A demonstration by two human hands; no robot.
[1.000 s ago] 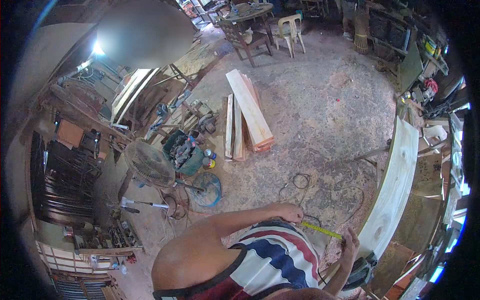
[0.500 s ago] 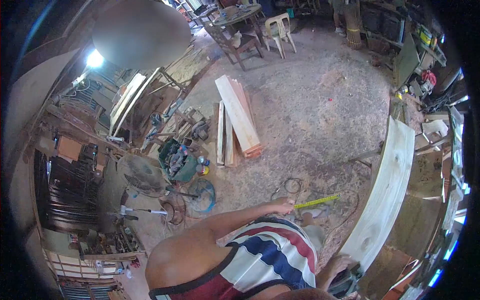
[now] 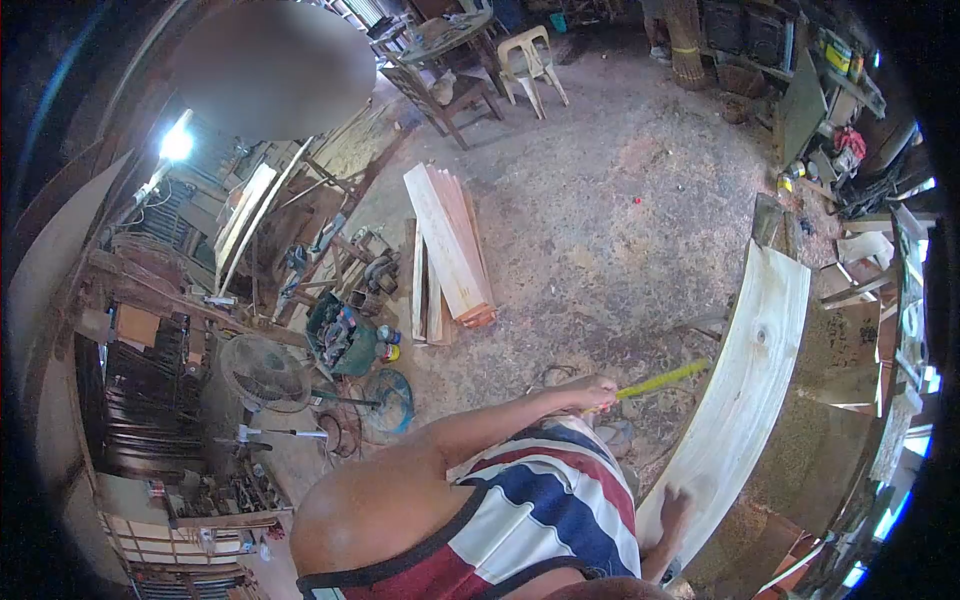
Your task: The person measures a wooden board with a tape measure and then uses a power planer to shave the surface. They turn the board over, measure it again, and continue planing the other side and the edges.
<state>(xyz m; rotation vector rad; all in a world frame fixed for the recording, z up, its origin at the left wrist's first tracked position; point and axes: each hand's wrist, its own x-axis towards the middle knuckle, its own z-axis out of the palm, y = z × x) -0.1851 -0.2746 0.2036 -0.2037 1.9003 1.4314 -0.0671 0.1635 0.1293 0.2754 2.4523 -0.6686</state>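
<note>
Head view, left to right. At far left, a floor fan (image 3: 265, 372) stands among cluttered racks, with a green crate of tools (image 3: 342, 335) just beside it on its right. A stack of planks (image 3: 447, 245) lies on the sawdust-strewn floor (image 3: 620, 200) beyond the crate; the topmost plank is the broadest and rests at a slant across the narrower ones. A white plastic chair (image 3: 528, 60) stands far off at the top of the view.

In the lower centre, the person's bare left arm reaches forward over a striped sleeveless shirt. The left hand (image 3: 597, 392) has its grip clamped on a yellow tape measure (image 3: 665, 379), whose blade runs out to the right and slightly upward until its far end meets the edge of a long pale board (image 3: 745, 370).

The right hand (image 3: 676, 505) rests on the near end of that board. It is too small to tell whether its grip is apart or together. The board runs away up the right side of the view, supported above the floor, with a dark knot visible near its far end.
</note>
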